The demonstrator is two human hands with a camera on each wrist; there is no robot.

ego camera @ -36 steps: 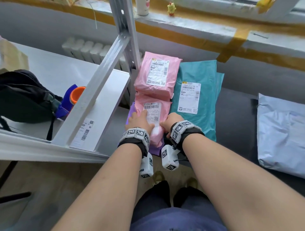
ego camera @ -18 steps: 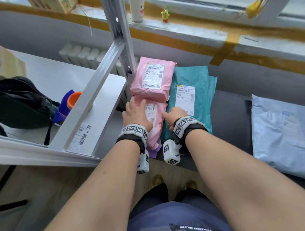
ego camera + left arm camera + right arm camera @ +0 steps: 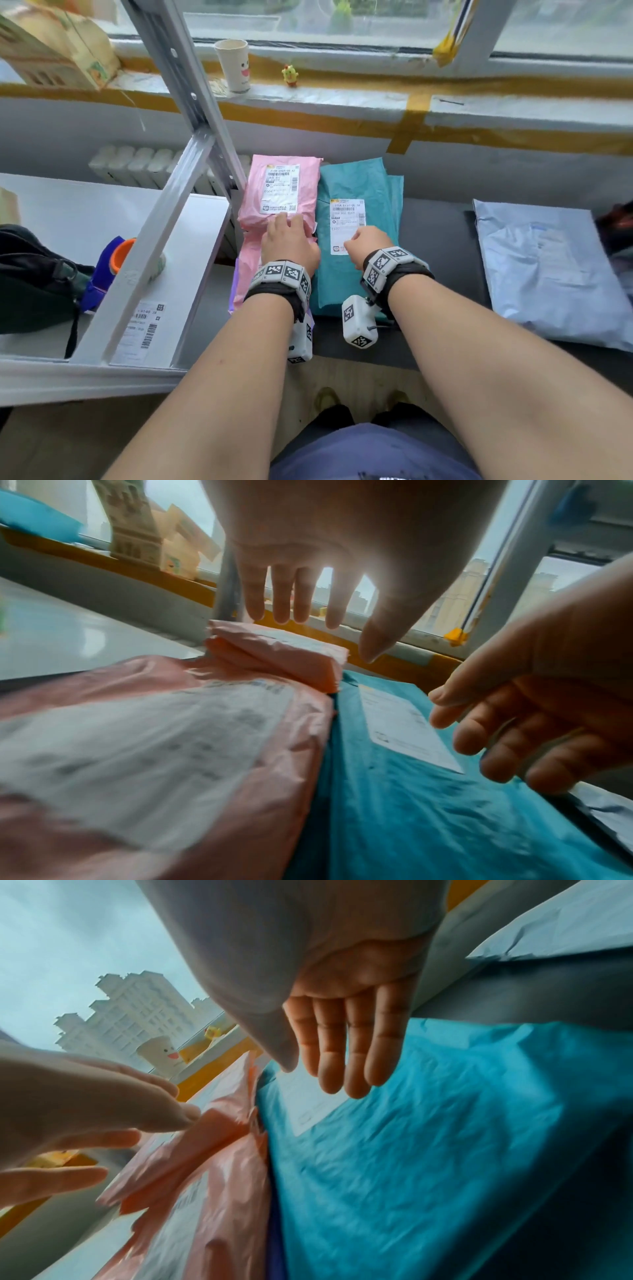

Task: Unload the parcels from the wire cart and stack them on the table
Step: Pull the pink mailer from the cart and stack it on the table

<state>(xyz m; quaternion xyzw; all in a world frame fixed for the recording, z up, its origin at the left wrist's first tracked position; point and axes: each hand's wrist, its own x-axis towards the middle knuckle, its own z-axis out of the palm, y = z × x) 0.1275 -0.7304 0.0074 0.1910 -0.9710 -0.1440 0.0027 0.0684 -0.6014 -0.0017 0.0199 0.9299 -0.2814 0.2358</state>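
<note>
Fingers (image 3: 284,596) of the left hand (image 3: 289,241) hover spread and empty over the far pink parcel (image 3: 279,190).

Right hand (image 3: 368,245), relaxed and empty, hangs beside over the teal parcel (image 3: 359,181); likely reaching to square the table's (image 3: 442,236) stacks.

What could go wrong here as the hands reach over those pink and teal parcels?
The far pink parcel leans on the near pink parcel, so a nudge from the left hand could slide it off. The near one overhangs the dark table edge and might slip toward the floor. The right hand, open above the teal parcel, holds nothing, so nothing is steadied.
</note>
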